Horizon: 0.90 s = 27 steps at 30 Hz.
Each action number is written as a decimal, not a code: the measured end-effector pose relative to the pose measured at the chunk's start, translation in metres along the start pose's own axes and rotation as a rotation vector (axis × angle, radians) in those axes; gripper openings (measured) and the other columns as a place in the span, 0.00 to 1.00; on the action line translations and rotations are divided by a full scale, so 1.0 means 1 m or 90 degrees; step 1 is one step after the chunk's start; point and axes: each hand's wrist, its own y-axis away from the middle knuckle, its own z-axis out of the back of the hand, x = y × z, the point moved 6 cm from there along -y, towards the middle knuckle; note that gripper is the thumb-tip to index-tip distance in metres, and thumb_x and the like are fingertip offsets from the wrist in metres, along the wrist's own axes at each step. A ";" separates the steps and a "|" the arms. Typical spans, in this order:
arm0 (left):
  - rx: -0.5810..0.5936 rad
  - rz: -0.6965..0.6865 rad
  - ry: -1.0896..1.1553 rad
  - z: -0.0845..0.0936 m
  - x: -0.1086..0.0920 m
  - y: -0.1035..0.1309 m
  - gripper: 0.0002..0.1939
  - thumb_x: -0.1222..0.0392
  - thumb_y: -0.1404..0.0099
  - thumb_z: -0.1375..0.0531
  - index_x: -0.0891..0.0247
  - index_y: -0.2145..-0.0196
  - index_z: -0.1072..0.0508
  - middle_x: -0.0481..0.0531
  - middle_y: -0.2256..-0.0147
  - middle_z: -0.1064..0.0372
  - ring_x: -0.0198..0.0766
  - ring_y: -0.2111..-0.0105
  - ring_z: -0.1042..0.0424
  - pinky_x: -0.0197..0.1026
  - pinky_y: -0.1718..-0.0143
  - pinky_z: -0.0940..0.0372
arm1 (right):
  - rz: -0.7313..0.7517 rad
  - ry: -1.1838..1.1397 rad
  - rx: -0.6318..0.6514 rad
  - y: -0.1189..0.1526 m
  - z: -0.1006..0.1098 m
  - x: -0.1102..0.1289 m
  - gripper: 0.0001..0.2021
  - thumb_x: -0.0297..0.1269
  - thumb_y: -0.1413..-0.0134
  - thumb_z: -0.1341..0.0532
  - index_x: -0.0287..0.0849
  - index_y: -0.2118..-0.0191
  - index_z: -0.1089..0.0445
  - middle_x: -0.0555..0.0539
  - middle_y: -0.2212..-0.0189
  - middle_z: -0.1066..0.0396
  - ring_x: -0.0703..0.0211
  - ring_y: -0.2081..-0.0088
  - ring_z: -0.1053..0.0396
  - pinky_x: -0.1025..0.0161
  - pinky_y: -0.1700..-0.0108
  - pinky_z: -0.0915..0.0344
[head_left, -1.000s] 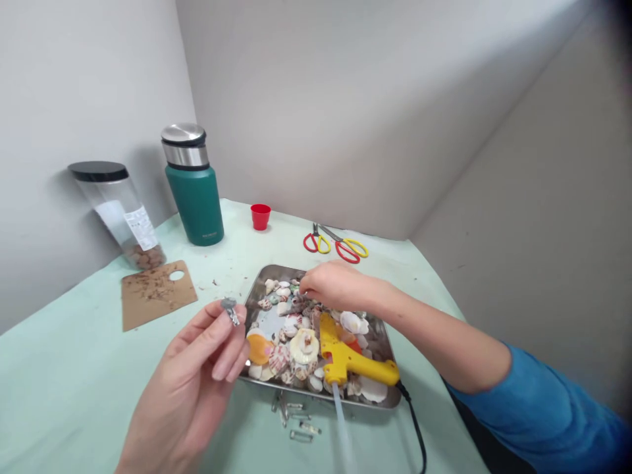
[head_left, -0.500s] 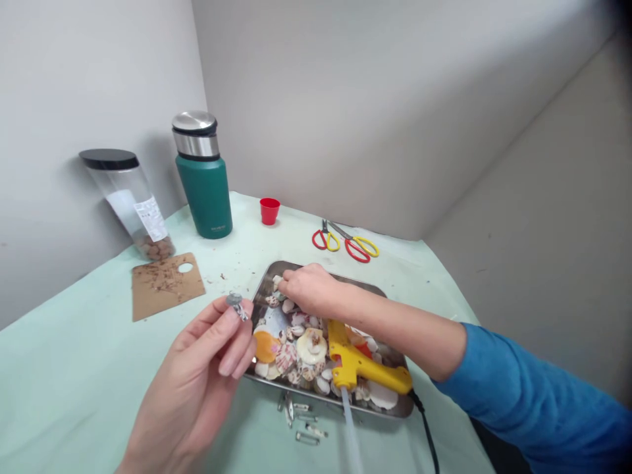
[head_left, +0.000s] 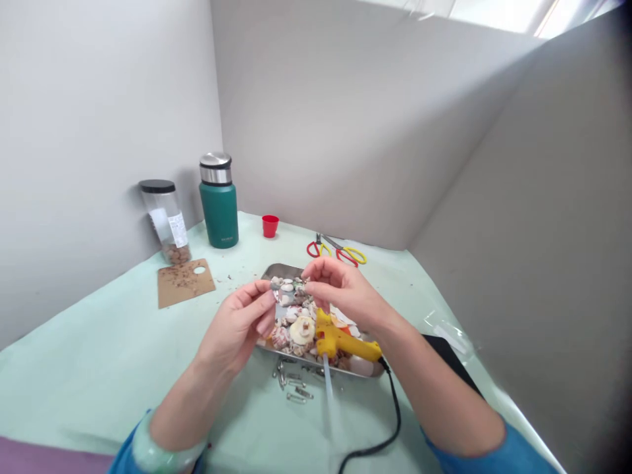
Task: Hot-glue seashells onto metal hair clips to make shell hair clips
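Observation:
My left hand (head_left: 241,322) pinches a small grey piece (head_left: 275,286) between thumb and fingertips, above the left side of a metal tray. Facing it, my right hand (head_left: 340,289) has thumb and index finger drawn close together over the tray. Anything between them is too small to tell from the shells behind. The metal tray (head_left: 282,270) holds many seashells, among them a large cream scallop shell (head_left: 302,331). A yellow glue gun (head_left: 345,342) rests on the tray's right part, its clear glue stick (head_left: 328,382) sticking out toward me.
Several metal pin backs (head_left: 296,395) lie before the tray. Behind are scissors (head_left: 348,253) and a red cup (head_left: 270,226). At left stand a green bottle (head_left: 220,214) and a clear jar (head_left: 168,224), near a brown board (head_left: 180,289). A black cord (head_left: 395,408) runs right.
My right hand has lifted from the shells in the tray and moved toward my left hand. The left keeps its grey piece. The view has tilted up and drawn back.

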 end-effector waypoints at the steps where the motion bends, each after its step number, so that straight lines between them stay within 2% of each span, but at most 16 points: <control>1: 0.008 -0.014 -0.016 -0.004 0.000 0.000 0.08 0.60 0.44 0.36 0.66 0.70 0.31 0.40 0.86 0.44 0.23 0.86 0.48 0.28 0.83 0.51 | 0.012 -0.035 -0.024 0.009 -0.001 0.001 0.05 0.33 0.52 0.39 0.41 0.67 0.35 0.55 0.76 0.37 0.70 0.78 0.40 0.71 0.77 0.41; 6: 0.029 -0.095 -0.070 -0.021 0.001 -0.002 0.12 0.58 0.49 0.34 0.66 0.69 0.31 0.40 0.87 0.43 0.25 0.86 0.47 0.30 0.83 0.54 | 0.046 -0.105 -0.162 0.040 -0.002 0.001 0.09 0.37 0.56 0.35 0.40 0.69 0.33 0.55 0.82 0.34 0.67 0.80 0.36 0.69 0.78 0.39; 10: 0.051 -0.130 -0.080 -0.030 0.000 -0.011 0.13 0.57 0.50 0.33 0.67 0.71 0.31 0.39 0.88 0.44 0.24 0.87 0.50 0.31 0.83 0.55 | 0.087 -0.097 -0.240 0.047 0.002 0.000 0.07 0.36 0.57 0.35 0.40 0.73 0.32 0.56 0.87 0.36 0.68 0.83 0.39 0.70 0.79 0.42; 18: 0.075 -0.140 -0.114 -0.034 0.007 -0.020 0.11 0.57 0.48 0.34 0.66 0.71 0.31 0.39 0.87 0.44 0.24 0.86 0.49 0.31 0.83 0.56 | 0.098 -0.163 -0.234 0.042 0.008 -0.022 0.08 0.37 0.58 0.34 0.40 0.71 0.32 0.57 0.86 0.35 0.69 0.83 0.39 0.70 0.78 0.41; 27: 0.062 -0.135 -0.122 -0.027 0.017 -0.016 0.12 0.57 0.48 0.34 0.66 0.70 0.31 0.39 0.88 0.44 0.25 0.87 0.49 0.31 0.83 0.57 | 0.072 -0.141 -0.246 0.045 0.006 -0.025 0.09 0.38 0.60 0.33 0.39 0.72 0.30 0.54 0.86 0.32 0.66 0.83 0.34 0.68 0.76 0.35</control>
